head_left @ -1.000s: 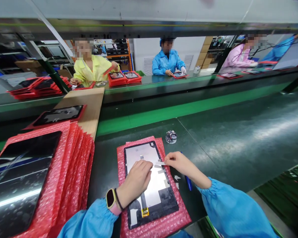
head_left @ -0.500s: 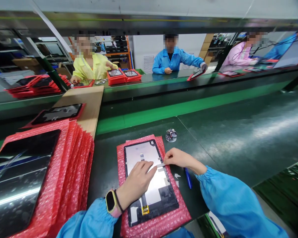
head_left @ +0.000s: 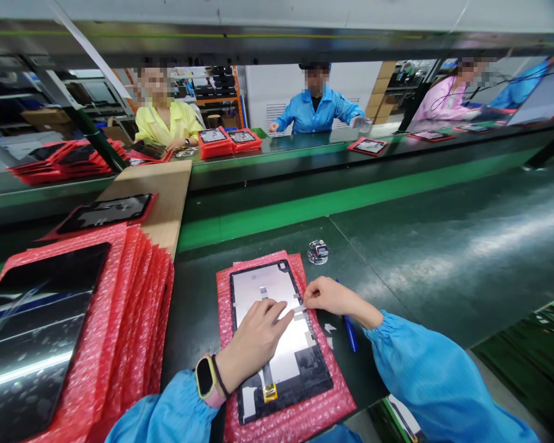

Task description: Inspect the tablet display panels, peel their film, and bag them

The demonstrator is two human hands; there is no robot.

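Note:
A tablet screen panel (head_left: 284, 344) lies back side up on red bubble-wrap pouches (head_left: 337, 394), its flat ribbon cable (head_left: 267, 376) running down to a yellow end. My left hand (head_left: 258, 329) rests across the panel's middle with its fingers apart, holding nothing; it covers part of the panel. At the panel's right edge, my right hand (head_left: 325, 295) pinches the end of a small pale strip of tape (head_left: 300, 308). A blue pen (head_left: 349, 332) lies below my right wrist, beside small white scraps (head_left: 329, 332).
A tall stack of red bubble-wrap pouches (head_left: 138, 307) with a dark glossy screen (head_left: 37, 332) on top stands at left. A small clear-and-black item (head_left: 318, 251) sits beyond the panel. A wooden board (head_left: 166, 197) bridges to the far bench, where co-workers sit.
My hands have barely moved. Across the bench, the co-worker in blue has let go of a panel, which now lies flat; the co-worker in yellow has moved both hands.

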